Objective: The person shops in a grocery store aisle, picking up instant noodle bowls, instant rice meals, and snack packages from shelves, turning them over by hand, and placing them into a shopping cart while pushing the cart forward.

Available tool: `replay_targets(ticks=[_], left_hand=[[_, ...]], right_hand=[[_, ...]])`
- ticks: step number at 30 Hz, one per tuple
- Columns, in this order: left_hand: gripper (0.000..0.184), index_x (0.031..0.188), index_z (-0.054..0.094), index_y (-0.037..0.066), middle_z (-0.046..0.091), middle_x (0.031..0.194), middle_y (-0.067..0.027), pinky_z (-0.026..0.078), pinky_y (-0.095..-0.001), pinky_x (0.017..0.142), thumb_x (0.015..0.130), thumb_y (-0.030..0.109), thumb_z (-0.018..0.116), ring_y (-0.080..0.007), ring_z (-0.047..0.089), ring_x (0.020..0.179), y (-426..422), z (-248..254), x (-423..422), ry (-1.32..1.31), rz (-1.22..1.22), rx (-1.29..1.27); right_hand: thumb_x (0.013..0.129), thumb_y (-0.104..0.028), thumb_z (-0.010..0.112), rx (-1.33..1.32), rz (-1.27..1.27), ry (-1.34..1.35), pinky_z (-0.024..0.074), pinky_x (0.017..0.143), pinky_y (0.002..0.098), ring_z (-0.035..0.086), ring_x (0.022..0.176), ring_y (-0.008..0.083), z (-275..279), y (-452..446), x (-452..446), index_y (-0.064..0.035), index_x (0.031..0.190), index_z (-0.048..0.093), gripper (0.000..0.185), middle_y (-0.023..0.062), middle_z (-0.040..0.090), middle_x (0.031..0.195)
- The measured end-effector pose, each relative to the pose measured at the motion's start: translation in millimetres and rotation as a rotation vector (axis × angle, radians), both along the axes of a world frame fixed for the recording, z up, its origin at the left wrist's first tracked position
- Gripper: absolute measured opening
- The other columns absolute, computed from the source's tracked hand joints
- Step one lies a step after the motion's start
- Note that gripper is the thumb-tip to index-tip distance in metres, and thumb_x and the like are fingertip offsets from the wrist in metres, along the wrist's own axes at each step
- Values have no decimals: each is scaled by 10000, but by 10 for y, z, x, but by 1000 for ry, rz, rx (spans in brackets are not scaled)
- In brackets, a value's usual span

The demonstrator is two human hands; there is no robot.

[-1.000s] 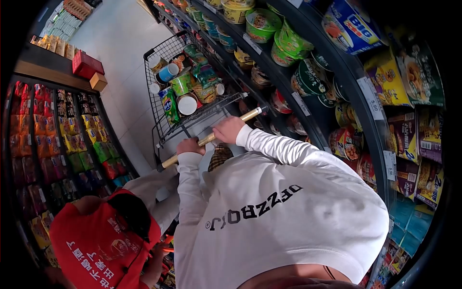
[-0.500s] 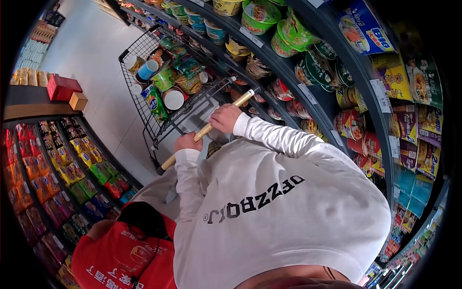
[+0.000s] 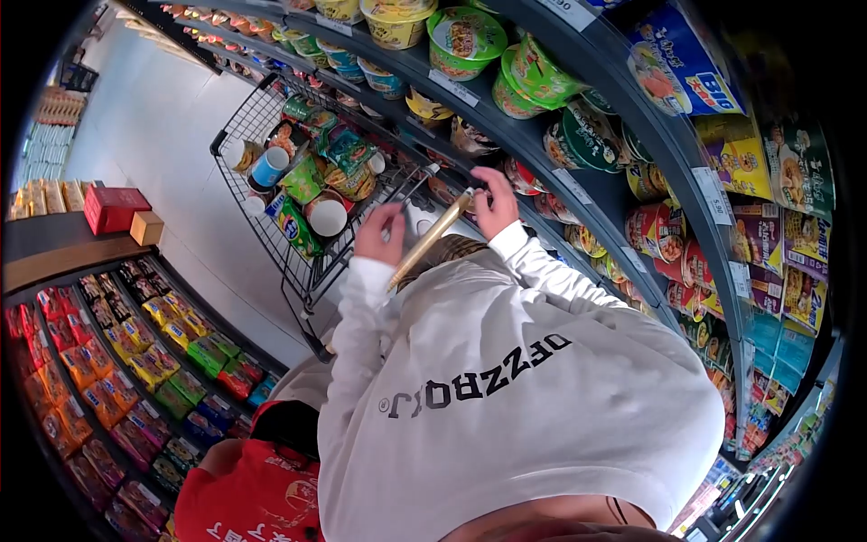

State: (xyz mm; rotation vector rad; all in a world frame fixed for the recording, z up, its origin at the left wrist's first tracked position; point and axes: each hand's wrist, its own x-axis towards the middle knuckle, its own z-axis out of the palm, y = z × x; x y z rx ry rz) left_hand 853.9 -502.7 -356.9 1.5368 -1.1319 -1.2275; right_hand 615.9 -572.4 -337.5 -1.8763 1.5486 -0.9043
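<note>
A black wire shopping cart (image 3: 237, 173) stands in front of me, with a gold-coloured handle (image 3: 432, 237). My left hand (image 3: 379, 235) is raised just left of the handle, fingers loosely bent and apart, holding nothing I can see. Beside the handle's far end is my right hand (image 3: 495, 203), its fingers curved and spread; I cannot tell whether it touches the bar. In the cart lie several instant noodle cups and bowls, among them a blue and white cup (image 3: 269, 168), a green cup (image 3: 302, 179), a white-bottomed bowl (image 3: 327, 217) and a green packet (image 3: 296, 226).
Shelves of noodle bowls (image 3: 465, 41) and bagged noodles (image 3: 795, 163) run close along my right. Lower left is a rack of colourful snack packets (image 3: 135, 352), with a red box (image 3: 116, 210) on a ledge above. A person in a red vest (image 3: 248, 492) stands beside me.
Both my hands have come off the cart handle and opened, the right moving further right. The cart has shifted slightly relative to my view, and the red-vested person sits lower in it.
</note>
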Motion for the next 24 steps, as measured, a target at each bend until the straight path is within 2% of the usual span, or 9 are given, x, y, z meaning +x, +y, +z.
replay_targets(ticks=[2, 6, 12, 14, 15, 18, 19, 21, 24], left_hand=[[237, 1154, 632, 7, 663, 1055, -110, 513, -299, 864, 940, 108, 619, -173, 654, 943, -429, -130, -210, -12, -60, -104], [313, 1155, 621, 11, 627, 1179, -191, 489, -393, 940, 868, 133, 648, -372, 613, 1083, -1135, -143, -744, -143, -117, -322], [494, 1250, 541, -54, 589, 1267, -246, 447, -409, 1010, 827, 166, 670, -396, 574, 1164, -1907, -1650, -1297, 121, 22, -25], [709, 1452, 358, 43, 530, 1313, -208, 540, -432, 866, 839, 126, 704, -279, 611, 1103, -2026, -1553, -1384, 164, -18, 36], [855, 1495, 247, 113, 472, 1394, -177, 566, -545, 708, 805, 161, 750, -339, 598, 1109, -2168, -2676, -1669, 259, 49, 251], [959, 1494, 183, 195, 445, 1430, -127, 557, -594, 600, 758, 170, 798, -388, 590, 1095, -2323, -2281, -1684, 214, 21, 427], [992, 1419, 275, -7, 482, 1369, -198, 479, -353, 966, 650, 109, 891, -254, 548, 1134, -2253, -1604, -1601, 439, 96, 444], [980, 1411, 282, -4, 489, 1350, -193, 494, -350, 940, 650, 101, 889, -249, 549, 1124, -2209, -1656, -1610, 410, 99, 443], [996, 1413, 257, -13, 489, 1334, -187, 524, -357, 903, 645, 86, 884, -249, 552, 1113, -2250, -1626, -1581, 464, 88, 443]], right_hand=[[865, -81, 544, -123, -51, 124, 460, 965, 451, 589, 1080, 405, -145, -130, -119, -33, 1176, 608, 320, 192, 625, 1170], [939, -258, 534, 379, -29, 137, 518, 837, 488, 656, 915, 429, -469, -279, -300, -57, 1091, 704, 304, 270, 675, 954], [969, -272, 542, 374, -29, 237, 536, 709, 452, 664, 793, 424, -318, -192, -283, -49, 1118, 702, 312, 276, 656, 854], [966, -270, 549, 363, -28, 214, 539, 702, 453, 663, 781, 426, -280, -169, -313, -44, 1113, 704, 311, 275, 660, 867], [955, -271, 547, 370, -24, 205, 536, 756, 475, 663, 807, 427, -280, -153, -332, -55, 1094, 715, 307, 262, 668, 860], [947, -280, 541, 487, 4, 145, 529, 826, 460, 665, 876, 428, -196, -157, -386, -60, 1083, 723, 316, 260, 683, 908], [955, -295, 532, 452, 19, 48, 523, 846, 447, 660, 927, 421, -356, -174, -473, -61, 1112, 708, 332, 265, 682, 951], [962, -310, 523, 415, 32, -50, 516, 866, 433, 655, 977, 414, -801, -202, -599, -63, 1140, 694, 349, 270, 680, 993], [993, -354, 532, 589, -166, -101, 565, 741, 371, 712, 814, 264, -1476, -358, -674, -56, 1189, 604, 364, 110, 673, 967]])
